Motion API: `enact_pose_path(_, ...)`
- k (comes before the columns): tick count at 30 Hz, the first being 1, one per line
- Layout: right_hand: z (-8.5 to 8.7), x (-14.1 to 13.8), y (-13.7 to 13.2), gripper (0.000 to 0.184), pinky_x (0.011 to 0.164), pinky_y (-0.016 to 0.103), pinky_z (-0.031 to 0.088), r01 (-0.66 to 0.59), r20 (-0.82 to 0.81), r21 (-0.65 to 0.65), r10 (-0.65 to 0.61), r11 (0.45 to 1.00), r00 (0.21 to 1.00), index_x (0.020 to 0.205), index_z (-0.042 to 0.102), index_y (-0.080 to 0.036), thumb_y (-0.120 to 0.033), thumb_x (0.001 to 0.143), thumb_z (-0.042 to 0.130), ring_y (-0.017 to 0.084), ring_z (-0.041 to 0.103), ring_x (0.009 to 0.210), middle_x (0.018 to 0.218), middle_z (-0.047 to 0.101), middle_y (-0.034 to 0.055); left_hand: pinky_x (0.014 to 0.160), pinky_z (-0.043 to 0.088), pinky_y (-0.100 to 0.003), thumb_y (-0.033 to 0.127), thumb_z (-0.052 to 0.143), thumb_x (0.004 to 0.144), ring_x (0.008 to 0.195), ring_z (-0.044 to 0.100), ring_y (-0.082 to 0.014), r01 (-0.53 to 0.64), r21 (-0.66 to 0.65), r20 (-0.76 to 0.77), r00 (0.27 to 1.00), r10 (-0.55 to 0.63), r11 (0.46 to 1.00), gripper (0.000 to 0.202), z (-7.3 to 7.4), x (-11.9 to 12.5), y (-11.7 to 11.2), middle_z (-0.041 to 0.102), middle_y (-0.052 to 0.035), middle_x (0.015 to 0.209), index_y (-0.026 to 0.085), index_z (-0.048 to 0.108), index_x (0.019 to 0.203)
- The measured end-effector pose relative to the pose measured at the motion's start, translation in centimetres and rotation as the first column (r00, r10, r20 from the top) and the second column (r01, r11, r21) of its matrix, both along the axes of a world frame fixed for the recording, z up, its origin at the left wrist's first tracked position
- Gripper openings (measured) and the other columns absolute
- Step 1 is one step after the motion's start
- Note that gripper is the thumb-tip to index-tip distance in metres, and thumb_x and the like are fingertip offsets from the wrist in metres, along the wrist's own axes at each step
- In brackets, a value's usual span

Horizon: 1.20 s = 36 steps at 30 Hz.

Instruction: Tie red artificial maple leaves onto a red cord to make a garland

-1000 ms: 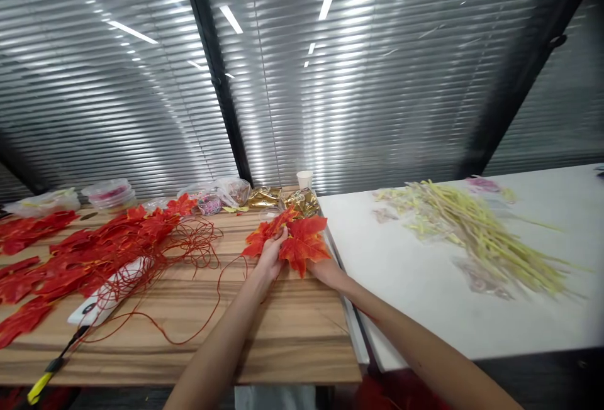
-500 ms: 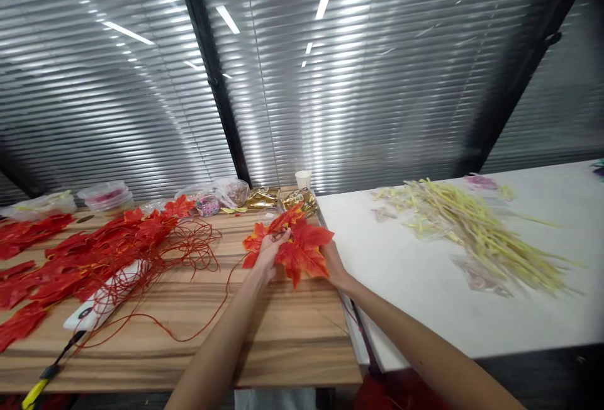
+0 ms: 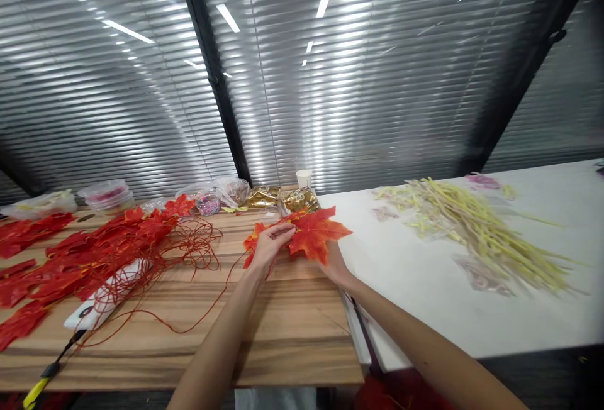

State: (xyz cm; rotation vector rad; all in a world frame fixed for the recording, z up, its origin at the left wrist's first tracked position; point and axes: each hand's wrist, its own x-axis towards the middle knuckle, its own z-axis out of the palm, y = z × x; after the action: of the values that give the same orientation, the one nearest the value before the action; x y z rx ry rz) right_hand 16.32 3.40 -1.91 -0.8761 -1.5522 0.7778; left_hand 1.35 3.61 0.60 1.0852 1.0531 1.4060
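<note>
Over the wooden table my left hand (image 3: 272,241) pinches red artificial maple leaves by their inner ends. One large red-orange maple leaf (image 3: 315,234) spreads to the right of its fingertips. Another leaf (image 3: 250,243) shows behind and left of that hand. My right hand (image 3: 334,264) is under the large leaf's right side, its fingers covered by the leaf, so its grip cannot be seen. A thin red cord (image 3: 182,332) runs from near the left hand across the table to a loose tangle of red cord (image 3: 193,243).
Piles of red maple leaves (image 3: 108,240) and a white power strip (image 3: 108,293) lie left. Plastic tubs (image 3: 106,195), gold packets (image 3: 299,199) and a paper cup (image 3: 304,178) stand along the back. Yellow stems (image 3: 491,234) lie on the white table (image 3: 401,297) at right.
The large leaf has turned and shifted up and to the right. My left hand has moved slightly upward, its fingers now closed nearer the leaf's inner edge. My right hand has shifted slightly.
</note>
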Motion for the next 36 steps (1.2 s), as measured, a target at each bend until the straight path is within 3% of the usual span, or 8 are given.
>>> enact_pose_path(4,0.0,0.3,-0.2,0.021,0.064,0.031,0.046,-0.085,0.001,0.014,0.085,0.996,0.996,0.064,0.056,-0.018,-0.038,0.071,0.054,0.019,0.054,0.066,0.071,0.062,0.0051,0.072,0.048,-0.025,0.028,0.077,0.053,0.078,0.063,-0.0157,-0.011,0.026,0.016,1.0,0.01,1.0,0.032,-0.2,0.0,0.1,0.07,-0.0079,0.085,0.014,0.07,0.081)
enact_pose_path(9,-0.2,-0.2,0.1,0.02,0.069,0.033,0.048,-0.056,-0.043,-0.054,0.053,0.997,0.998,0.078,0.061,-0.018,-0.037,0.072,0.055,0.02,0.058,0.072,0.079,0.065,0.0061,0.076,0.049,-0.028,0.029,0.076,0.055,0.08,0.063,-0.0169,0.02,0.046,0.058,0.998,-0.022,0.999,0.037,-0.5,0.2,0.0,0.069,-0.0074,0.089,0.015,0.069,0.089)
enact_pose_path(13,-0.2,-0.3,0.2,0.022,0.06,0.027,0.048,-0.128,-0.072,-0.083,0.122,0.988,0.99,0.084,0.063,-0.017,-0.035,0.078,0.052,0.016,0.058,0.063,0.077,0.065,0.0051,0.08,0.049,-0.032,0.028,0.077,0.055,0.078,0.064,-0.0169,0.047,0.053,0.076,0.996,-0.051,0.997,0.045,-0.5,0.2,0.1,0.07,-0.0074,0.088,0.016,0.067,0.097)
enact_pose_path(18,-0.2,-0.3,0.2,0.021,0.059,0.026,0.048,-0.123,-0.162,-0.095,0.106,0.988,0.981,0.082,0.064,-0.017,-0.036,0.076,0.056,0.015,0.059,0.066,0.083,0.065,0.0056,0.079,0.05,-0.034,0.03,0.073,0.057,0.08,0.064,-0.02,-0.054,0.147,-0.074,0.995,0.065,0.988,0.035,-0.6,0.3,0.2,0.069,-0.0091,0.09,0.013,0.069,0.088)
enact_pose_path(23,-0.4,-0.3,0.2,0.021,0.061,0.026,0.047,-0.102,-0.143,-0.084,0.09,0.991,0.986,0.081,0.065,-0.016,-0.035,0.075,0.058,0.016,0.059,0.068,0.08,0.065,0.0056,0.075,0.049,-0.029,0.03,0.067,0.064,0.077,0.063,-0.018,-0.126,0.261,-0.243,0.951,0.192,0.957,0.021,-0.8,0.5,0.0,0.069,-0.0049,0.081,0.015,0.068,0.079)
enact_pose_path(30,-0.2,-0.3,0.2,0.023,0.06,0.026,0.047,-0.094,-0.141,-0.12,0.077,0.988,0.987,0.081,0.065,-0.016,-0.036,0.076,0.056,0.016,0.058,0.066,0.076,0.066,0.0051,0.073,0.048,-0.027,0.027,0.063,0.068,0.075,0.063,-0.0177,-0.089,0.323,-0.369,0.905,0.212,0.942,0.014,-0.8,0.8,-0.4,0.069,-0.003,0.079,0.019,0.068,0.078)
enact_pose_path(36,-0.3,-0.3,0.2,0.023,0.06,0.026,0.047,-0.113,-0.149,-0.12,0.095,0.986,0.984,0.083,0.065,-0.015,-0.036,0.077,0.055,0.015,0.058,0.066,0.077,0.065,0.0055,0.073,0.048,-0.026,0.019,0.056,0.071,0.075,0.064,-0.0173,-0.01,0.386,-0.467,0.86,0.205,0.922,0.019,-1.2,0.6,-0.6,0.069,-0.0033,0.083,0.02,0.068,0.086)
